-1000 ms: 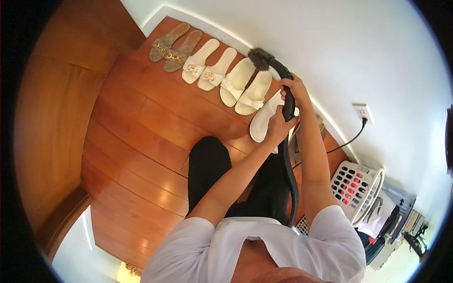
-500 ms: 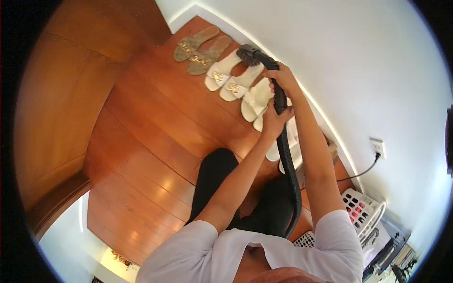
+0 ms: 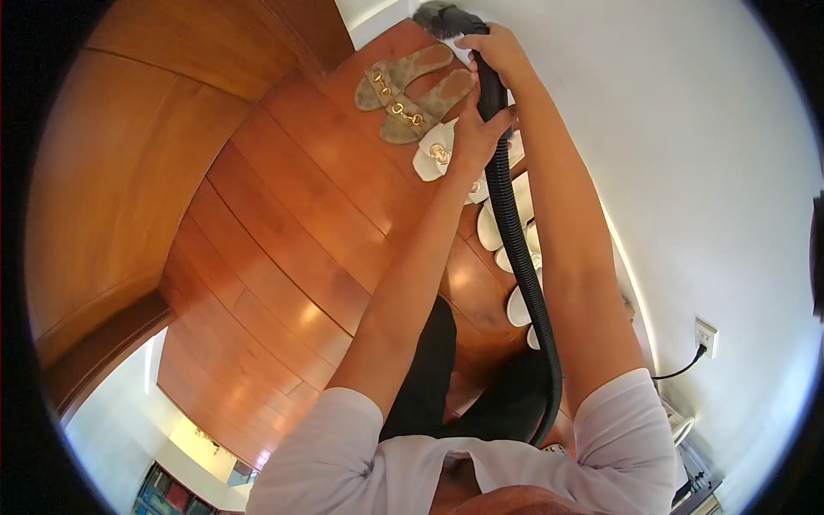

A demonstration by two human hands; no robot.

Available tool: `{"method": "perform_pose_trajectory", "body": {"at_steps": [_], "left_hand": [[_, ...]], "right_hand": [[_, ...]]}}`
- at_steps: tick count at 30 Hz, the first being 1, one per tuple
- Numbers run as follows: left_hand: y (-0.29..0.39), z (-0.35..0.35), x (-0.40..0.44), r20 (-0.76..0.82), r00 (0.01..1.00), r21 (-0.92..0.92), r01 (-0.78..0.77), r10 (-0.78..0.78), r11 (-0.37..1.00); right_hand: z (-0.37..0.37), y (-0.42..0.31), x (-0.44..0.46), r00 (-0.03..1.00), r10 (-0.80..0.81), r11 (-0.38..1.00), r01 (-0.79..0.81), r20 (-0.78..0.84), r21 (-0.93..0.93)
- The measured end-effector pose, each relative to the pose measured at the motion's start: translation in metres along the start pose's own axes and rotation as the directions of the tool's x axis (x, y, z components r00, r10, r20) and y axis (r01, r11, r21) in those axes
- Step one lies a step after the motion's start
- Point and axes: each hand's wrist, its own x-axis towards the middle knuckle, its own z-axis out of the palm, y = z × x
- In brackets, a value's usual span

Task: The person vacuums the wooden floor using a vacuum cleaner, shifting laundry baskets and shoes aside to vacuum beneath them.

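A black vacuum cleaner hose (image 3: 512, 219) runs up from beside my legs to a handle with a bristled brush head (image 3: 439, 19). My right hand (image 3: 502, 53) is wrapped round the handle just behind the brush. Lower down, my left hand (image 3: 481, 129) grips the same handle near where the ribbed hose begins. The brush is at the white baseboard by the far corner, beyond a pair of brown slide sandals (image 3: 408, 114) with gold buckles. White sandals (image 3: 436, 153) with gold ornaments lie partly hidden behind my left hand and the hose.
More white sandals (image 3: 489, 227) line the wall on the wooden floor (image 3: 283, 232). A wooden door (image 3: 146, 163) stands at left. On the right wall (image 3: 687, 172), a socket (image 3: 705, 337) has a black cord plugged in. A white basket (image 3: 681, 427) shows partly at lower right.
Both hands have carried the brush head forward, from over the white sandals to the baseboard beyond the brown pair. My view has shifted too. Both hands keep their hold.
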Motion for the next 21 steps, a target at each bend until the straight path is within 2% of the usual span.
{"method": "perform_pose_trajectory", "body": {"at_steps": [2,5,8,9,12,13,16,17,20,21], "left_hand": [[-0.011,-0.003,0.005,-0.022,1.000,0.034,-0.005,0.006,0.999],[-0.014,-0.004,0.000,0.004,1.000,0.038,0.030,-0.030,0.999],[-0.032,0.004,-0.007,-0.007,1.000,0.173,0.031,-0.030,0.984],[-0.020,0.011,-0.023,0.003,0.994,0.171,0.110,-0.112,0.979],[-0.023,0.028,-0.055,0.096,0.995,0.136,-0.002,-0.011,0.991],[-0.033,0.035,-0.066,0.058,0.994,0.131,0.083,-0.092,0.988],[-0.062,0.054,-0.090,0.056,0.996,0.242,0.056,-0.072,0.969],[-0.066,0.063,-0.100,0.062,0.998,0.196,0.004,-0.017,0.981],[-0.054,0.088,-0.139,0.093,0.977,0.146,0.180,-0.194,0.973],[-0.080,0.095,-0.143,0.083,0.983,0.229,0.140,-0.163,0.963]], "right_hand": [[-0.001,0.003,0.003,0.998,0.061,0.998,-0.061,0.028,-0.018],[-0.004,0.010,-0.006,0.999,0.051,0.996,-0.052,0.014,0.069],[-0.018,0.014,-0.024,0.991,0.134,0.986,-0.134,0.006,0.101],[-0.023,0.017,-0.034,0.991,0.137,0.986,-0.135,-0.008,0.099],[-0.038,0.030,-0.069,0.986,0.154,0.985,-0.147,-0.065,0.093],[-0.043,0.033,-0.082,0.982,0.162,0.984,-0.154,-0.092,0.092],[-0.062,0.037,-0.120,0.978,0.179,0.980,-0.167,-0.107,0.110],[-0.068,0.040,-0.131,0.976,0.181,0.980,-0.169,-0.118,0.107],[-0.088,0.051,-0.166,0.965,0.211,0.974,-0.194,-0.155,0.118],[-0.095,0.052,-0.180,0.962,0.221,0.972,-0.204,-0.162,0.118]]}}
